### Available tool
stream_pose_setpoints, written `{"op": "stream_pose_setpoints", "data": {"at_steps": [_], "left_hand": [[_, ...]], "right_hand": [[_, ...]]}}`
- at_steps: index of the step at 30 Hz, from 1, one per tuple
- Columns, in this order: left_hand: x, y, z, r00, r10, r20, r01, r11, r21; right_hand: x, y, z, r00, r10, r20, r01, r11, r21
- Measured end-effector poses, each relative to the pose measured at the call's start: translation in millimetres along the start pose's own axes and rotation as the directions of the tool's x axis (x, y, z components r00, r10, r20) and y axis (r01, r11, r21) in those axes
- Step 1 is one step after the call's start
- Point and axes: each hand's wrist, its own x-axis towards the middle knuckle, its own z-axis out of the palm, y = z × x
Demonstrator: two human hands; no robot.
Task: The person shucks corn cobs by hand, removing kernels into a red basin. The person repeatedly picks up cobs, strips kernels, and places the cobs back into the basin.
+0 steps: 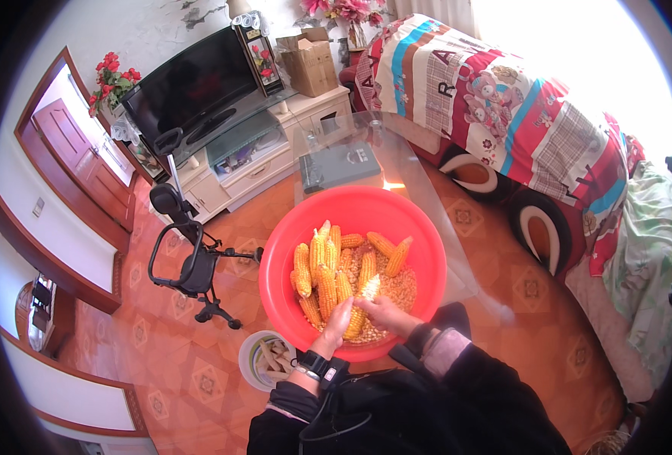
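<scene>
A partly shelled corn cob point(370, 288) is between my hands, over a red plastic basin point(279, 273). The far end of the cob looks pale and bare of kernels. My left hand point(337, 324) grips it from the left, while my right hand point(386, 314) has its fingers on it from the right. Several yellow ears of corn point(326, 290) are heaped at the left of the basin, and two short ears point(398, 257) lean by its far right wall. Loose corn kernels point(399, 291) cover the basin's floor. My palms are hidden.
A white bucket point(244, 359) with bare cobs point(273, 358) stands on the tiled floor, left of the basin. Beyond the basin is a glass table point(421, 193) bearing a dark flat box point(341, 166). A black wheeled frame point(196, 267) stands left; a covered sofa point(484, 108) lies right.
</scene>
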Motion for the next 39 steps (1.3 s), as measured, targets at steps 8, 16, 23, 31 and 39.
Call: {"op": "stream_pose_setpoints", "data": {"at_steps": [8,16,23,31,39], "left_hand": [[5,-5,-5,0.949,0.307,0.072,-0.31,0.869,0.386],[-1,1,3,0.954,0.281,0.107,-0.294,0.946,0.138],[-6,12,4,0.984,0.177,0.018,-0.178,0.984,0.033],[-6,9,5,0.961,0.274,0.045,-0.277,0.957,0.086],[-2,9,2,0.945,0.326,0.015,-0.318,0.911,0.262]], "right_hand": [[-2,-8,1,0.994,0.098,-0.042,-0.091,0.984,0.154],[4,1,1,0.998,0.008,-0.058,-0.01,1.0,-0.028],[2,1,0,0.998,0.021,0.052,-0.034,0.965,0.26],[-3,-4,1,0.997,-0.058,0.058,0.056,0.998,0.037],[2,-1,3,0.993,0.114,-0.014,-0.103,0.942,0.318]]}}
